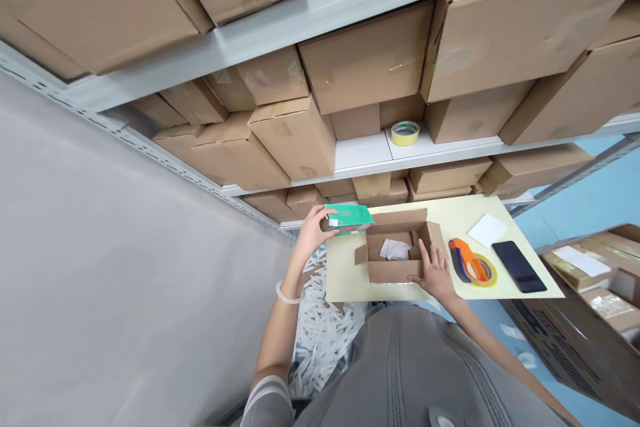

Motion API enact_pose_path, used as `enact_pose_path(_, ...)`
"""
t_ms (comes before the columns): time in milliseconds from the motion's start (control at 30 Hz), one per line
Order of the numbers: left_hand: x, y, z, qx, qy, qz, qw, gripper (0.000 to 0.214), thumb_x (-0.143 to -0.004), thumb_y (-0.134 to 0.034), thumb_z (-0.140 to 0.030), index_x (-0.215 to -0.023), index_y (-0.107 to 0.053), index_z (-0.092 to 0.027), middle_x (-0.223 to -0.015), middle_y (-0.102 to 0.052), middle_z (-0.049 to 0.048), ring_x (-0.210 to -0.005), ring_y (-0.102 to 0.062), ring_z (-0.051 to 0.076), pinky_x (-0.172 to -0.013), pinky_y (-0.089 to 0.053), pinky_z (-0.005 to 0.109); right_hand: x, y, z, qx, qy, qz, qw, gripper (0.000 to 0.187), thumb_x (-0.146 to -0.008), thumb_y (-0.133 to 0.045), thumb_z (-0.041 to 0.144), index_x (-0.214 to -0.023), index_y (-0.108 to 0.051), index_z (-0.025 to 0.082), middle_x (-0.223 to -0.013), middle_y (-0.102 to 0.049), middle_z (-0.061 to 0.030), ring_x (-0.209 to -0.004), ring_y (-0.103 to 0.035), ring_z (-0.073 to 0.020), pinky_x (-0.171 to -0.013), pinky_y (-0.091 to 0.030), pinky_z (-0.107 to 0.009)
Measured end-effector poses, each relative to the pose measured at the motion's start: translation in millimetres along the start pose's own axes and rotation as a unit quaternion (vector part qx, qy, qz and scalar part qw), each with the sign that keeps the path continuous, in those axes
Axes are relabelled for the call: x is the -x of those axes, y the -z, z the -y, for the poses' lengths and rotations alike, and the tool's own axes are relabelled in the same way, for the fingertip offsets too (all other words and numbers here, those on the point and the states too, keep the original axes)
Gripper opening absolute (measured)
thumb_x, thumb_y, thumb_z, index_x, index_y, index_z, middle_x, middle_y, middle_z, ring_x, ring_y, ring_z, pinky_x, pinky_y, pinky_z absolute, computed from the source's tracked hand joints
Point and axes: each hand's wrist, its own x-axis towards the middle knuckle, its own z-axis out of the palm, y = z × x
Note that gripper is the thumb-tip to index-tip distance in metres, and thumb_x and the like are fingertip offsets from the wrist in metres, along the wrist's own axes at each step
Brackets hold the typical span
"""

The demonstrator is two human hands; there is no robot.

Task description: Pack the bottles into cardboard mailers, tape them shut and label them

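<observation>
In my left hand [319,230] is a small green box [350,215], gripped by its left end just above the table's left back corner. An open cardboard box [393,272] stands to its right on the pale yellow tabletop [350,287]. Crumpled white paper [395,249] lies on the bottom of that carton, and its flaps are folded outward. My right hand [434,271] rests on the carton's right front corner with fingers spread, the fingertips reaching over the edge.
Right of the carton lie an orange tape dispenser [467,260], a black phone [520,267] and white paper squares [487,231]. Shelves full of cardboard boxes [370,53] rise behind, with a yellow tape roll [405,133]. Shredded paper [325,320] is below left; a large carton [565,340] stands right.
</observation>
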Motion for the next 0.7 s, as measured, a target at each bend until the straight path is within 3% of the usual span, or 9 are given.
enact_pose_path(100,7.0,-36.9,-13.5,0.078,-0.013,0.039,0.996,0.045,-0.072,-0.082,-0.022,-0.114,-0.068,-0.028,-0.124,-0.058,0.0036,-0.119,-0.057,0.022,-0.102,-0.046,0.033,0.9,1.1,-1.2,-0.005,0.0,-0.004,1.0,0.112,-0.08,-0.068,0.047,-0.159,0.007,0.023,-0.165,-0.012,-0.0217,-0.15,-0.021,-0.0394,-0.115,-0.026,-0.056)
enact_pose_path(300,9.5,-160.0,-11.2,0.194,0.001,0.082,0.978,0.043,-0.07,-0.084,-0.026,-0.111,-0.07,-0.025,-0.121,-0.057,0.0069,-0.12,-0.054,0.025,-0.104,-0.043,0.035,2.8,-3.4,-2.2,-0.016,0.01,-0.03,0.999,0.116,-0.079,-0.07,0.042,-0.159,0.012,0.025,-0.166,-0.011,-0.0191,-0.15,-0.021,-0.038,-0.116,-0.027,-0.054)
enact_pose_path(400,6.8,-203.4,-3.1,0.229,0.027,0.079,0.97,0.041,-0.069,-0.084,-0.025,-0.106,-0.069,-0.022,-0.117,-0.056,0.0063,-0.114,-0.056,0.023,-0.103,-0.044,0.036,2.3,-6.6,-3.7,-0.013,0.014,-0.045,0.999,0.117,-0.077,-0.073,0.041,-0.159,0.009,0.025,-0.166,-0.013,-0.0183,-0.15,-0.021,-0.038,-0.117,-0.027,-0.052)
enact_pose_path(467,4.1,-219.9,2.4,0.239,0.036,0.081,0.967,0.041,-0.069,-0.083,-0.021,-0.106,-0.067,-0.021,-0.116,-0.055,0.0057,-0.113,-0.057,0.023,-0.103,-0.044,0.036,1.5,-8.2,-5.5,-0.007,0.014,-0.054,0.998,0.117,-0.077,-0.074,0.039,-0.16,0.007,0.024,-0.166,-0.015,-0.0188,-0.15,-0.021,-0.0382,-0.117,-0.027,-0.051)
enact_pose_path(567,-0.8,-229.8,8.3,0.217,0.03,0.093,0.971,0.044,-0.07,-0.08,-0.017,-0.111,-0.063,-0.021,-0.117,-0.053,0.0056,-0.115,-0.055,0.022,-0.103,-0.044,0.036,0.2,-10.0,-8.4,-0.002,0.018,-0.075,0.997,0.117,-0.077,-0.074,0.037,-0.16,0.008,0.024,-0.165,-0.016,-0.0188,-0.15,-0.023,-0.0379,-0.117,-0.028,-0.05)
enact_pose_path(700,-6.6,-228.8,8.6,0.074,-0.018,0.17,0.982,0.052,-0.071,-0.076,-0.013,-0.119,-0.058,-0.024,-0.122,-0.051,0.0052,-0.116,-0.055,0.023,-0.112,-0.036,0.044,-1.2,-12.2,-10.2,-0.002,0.04,-0.108,0.993,0.119,-0.076,-0.074,0.037,-0.159,0.012,0.026,-0.167,-0.009,-0.0161,-0.149,-0.025,-0.0383,-0.117,-0.029,-0.05)
